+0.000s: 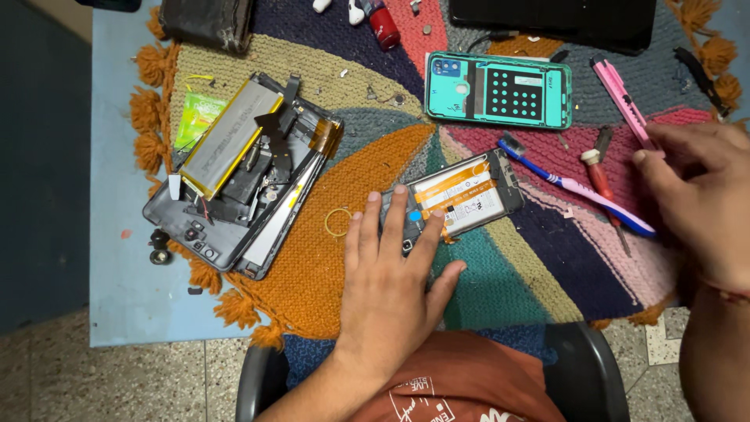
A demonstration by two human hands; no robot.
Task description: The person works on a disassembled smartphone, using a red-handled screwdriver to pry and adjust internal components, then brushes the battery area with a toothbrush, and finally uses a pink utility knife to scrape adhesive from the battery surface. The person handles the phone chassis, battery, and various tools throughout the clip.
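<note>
My left hand (394, 270) lies flat, fingers spread, pressing on the near end of an opened phone (469, 191) whose orange-and-white battery faces up. My right hand (699, 187) hovers at the right, fingers loosely curled near a pink craft knife (621, 98), touching its lower end; whether it grips the knife is unclear. A blue-and-pink toothbrush (574, 187) and a red-handled screwdriver (600, 176) lie between my hands on the mat.
A teal phone back cover (500, 90) lies above the phone. A dismantled tablet with a loose silver battery (234, 176) sits at the left. A yellow ring (337, 223), small screws, a red bottle (383, 23), a black laptop (555, 23) and the multicoloured woven mat (336, 273) surround them.
</note>
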